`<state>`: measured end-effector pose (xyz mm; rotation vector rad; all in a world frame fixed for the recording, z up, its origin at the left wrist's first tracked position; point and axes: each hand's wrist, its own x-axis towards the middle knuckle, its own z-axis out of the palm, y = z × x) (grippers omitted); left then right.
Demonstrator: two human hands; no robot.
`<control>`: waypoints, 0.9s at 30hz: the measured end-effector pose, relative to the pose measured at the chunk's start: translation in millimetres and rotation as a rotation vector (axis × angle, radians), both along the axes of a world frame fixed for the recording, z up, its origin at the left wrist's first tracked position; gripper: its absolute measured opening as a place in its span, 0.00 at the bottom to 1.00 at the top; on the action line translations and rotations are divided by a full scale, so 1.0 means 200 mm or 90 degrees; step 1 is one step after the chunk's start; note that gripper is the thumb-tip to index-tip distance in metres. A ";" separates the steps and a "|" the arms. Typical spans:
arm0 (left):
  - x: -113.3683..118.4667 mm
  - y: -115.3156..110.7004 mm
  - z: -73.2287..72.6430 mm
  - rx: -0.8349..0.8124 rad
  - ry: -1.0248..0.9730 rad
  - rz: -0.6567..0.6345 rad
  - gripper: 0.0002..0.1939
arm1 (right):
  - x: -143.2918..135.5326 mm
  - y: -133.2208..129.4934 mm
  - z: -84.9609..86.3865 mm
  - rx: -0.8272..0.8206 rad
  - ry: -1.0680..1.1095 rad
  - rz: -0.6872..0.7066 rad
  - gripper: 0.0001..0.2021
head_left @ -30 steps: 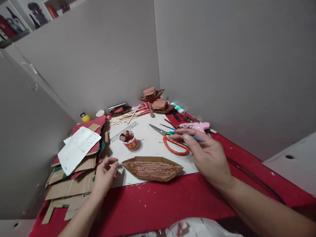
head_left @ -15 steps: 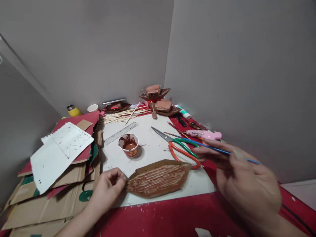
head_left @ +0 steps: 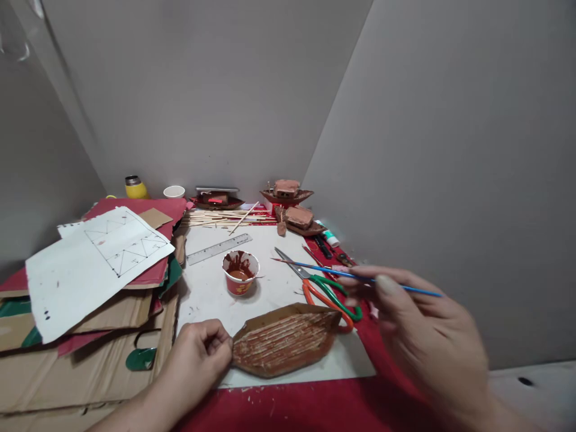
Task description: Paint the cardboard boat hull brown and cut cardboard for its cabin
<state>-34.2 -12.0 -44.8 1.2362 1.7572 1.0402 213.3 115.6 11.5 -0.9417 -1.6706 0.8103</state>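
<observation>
My left hand pinches the left tip of a brown cardboard model boat hull, which lies on a white sheet. Ridged strips line its inside, streaked with reddish-brown paint. My right hand is closed around a thin blue paintbrush, held nearly level above the scissors. Its pointed tip reaches left towards a paper cup of brown paint but stays apart from it. Scissors with green and orange handles lie under the brush, partly hidden by the hull's right end.
Behind the cup lie a clear ruler and several thin wooden sticks. Model boats stand at the back. Stacked cardboard with a drawn paper sheet covers the left side. A glue bottle lies at the right.
My right hand has moved left with the paintbrush, bringing its tip nearer the paint cup. My left hand still holds the hull's tip. The camera view has shifted slightly.
</observation>
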 end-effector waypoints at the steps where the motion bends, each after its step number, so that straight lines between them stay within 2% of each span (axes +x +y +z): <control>1: 0.00 0.00 0.00 0.001 0.015 -0.001 0.10 | -0.05 0.01 0.04 -0.011 0.007 0.027 0.12; 3: -0.02 -0.01 0.00 0.001 0.055 -0.005 0.10 | -0.15 0.05 0.09 -0.020 -0.024 0.092 0.11; 5: -0.04 -0.01 0.00 -0.002 0.088 -0.014 0.10 | -0.23 0.09 0.11 0.022 -0.084 0.155 0.11; 9: -0.08 -0.02 0.01 -0.014 0.091 -0.021 0.08 | -0.39 0.17 0.10 0.114 -0.204 0.260 0.11; 15: -0.09 -0.01 0.00 -0.026 0.077 -0.033 0.09 | -0.56 0.20 0.06 0.127 -0.300 0.363 0.10; 21: -0.08 -0.01 0.01 -0.025 0.100 -0.044 0.14 | -0.59 0.22 0.04 0.100 -0.272 0.400 0.11; 27: -0.09 -0.02 0.00 -0.009 0.101 -0.055 0.14 | -0.49 0.22 0.05 0.034 -0.148 0.300 0.11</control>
